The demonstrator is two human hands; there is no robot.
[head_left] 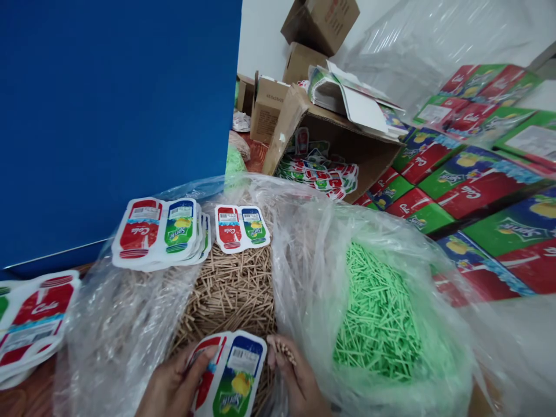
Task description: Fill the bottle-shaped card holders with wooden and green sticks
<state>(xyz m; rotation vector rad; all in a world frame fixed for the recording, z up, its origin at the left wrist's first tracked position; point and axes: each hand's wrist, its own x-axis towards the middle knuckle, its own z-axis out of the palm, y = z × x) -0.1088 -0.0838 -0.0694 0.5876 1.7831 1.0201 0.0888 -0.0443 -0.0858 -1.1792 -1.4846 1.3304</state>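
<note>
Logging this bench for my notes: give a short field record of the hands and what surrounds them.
left hand: holds printed pack
right hand: pinches stick bunch
under hands: tan stick bag
to its right: green stick bag
on tan sticks: pack stack, single pack
behind: blue board, cardboard box

Packing workshop: cardboard cartons (319,23), printed box stacks (473,174), bagged bulk sticks (377,313), card packet piles (158,231).

The front card (232,376), just left of the bag of green sticks (313,272), reads "Sprite". The stack of cards (158,231) farther left of that bag reads "Cola" and "Sprite", as do the printed boxes (482,185) to its right.
</note>
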